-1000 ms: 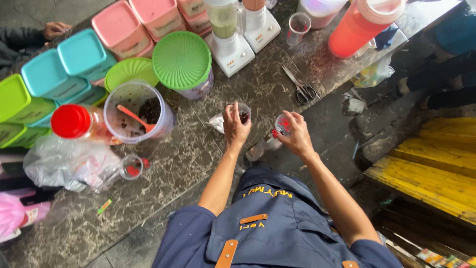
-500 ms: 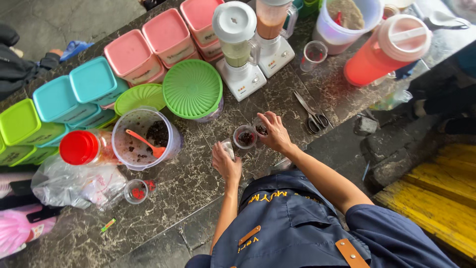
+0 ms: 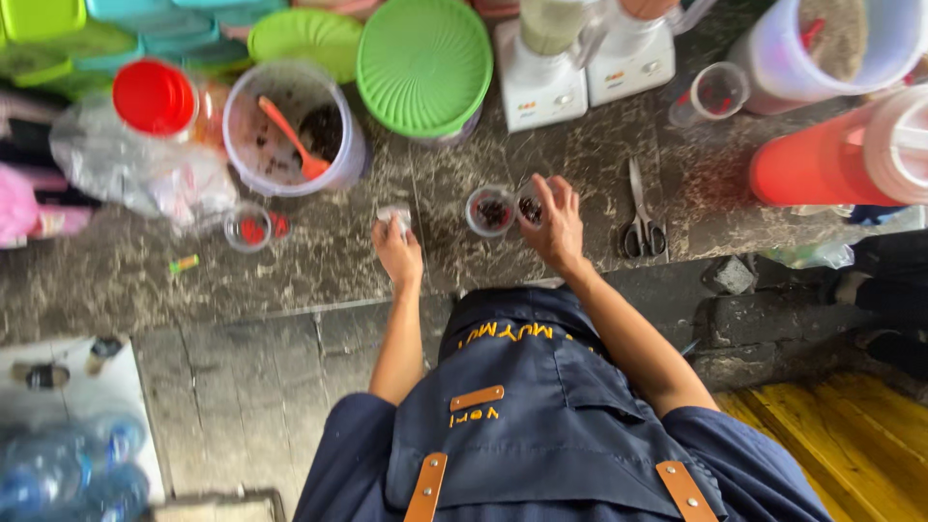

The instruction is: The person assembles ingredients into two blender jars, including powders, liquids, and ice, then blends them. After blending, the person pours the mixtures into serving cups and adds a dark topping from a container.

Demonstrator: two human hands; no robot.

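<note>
Two small clear cups with dark bits inside stand side by side on the dark marble counter (image 3: 319, 266). My right hand (image 3: 558, 224) grips the right cup (image 3: 529, 208) by its rim. Just left of it, the other cup (image 3: 490, 211) stands free. My left hand (image 3: 397, 249) rests on the counter further left, its fingers closed on a small white crumpled piece (image 3: 392, 214). I cannot tell what the piece is made of. My dark blue apron (image 3: 527, 406) fills the lower middle of the view.
Scissors (image 3: 641, 230) lie right of my right hand. Behind the cups stand two white blenders (image 3: 541, 82), a green-lidded tub (image 3: 425, 60), and a clear tub with an orange spoon (image 3: 290, 130). A red-lidded jar (image 3: 153, 97), plastic bag (image 3: 145, 184), small cup (image 3: 249, 229), orange pitcher (image 3: 822, 166).
My right hand has carried its cup left and set it beside the other cup. My left hand has left that cup and moved left onto the white piece.
</note>
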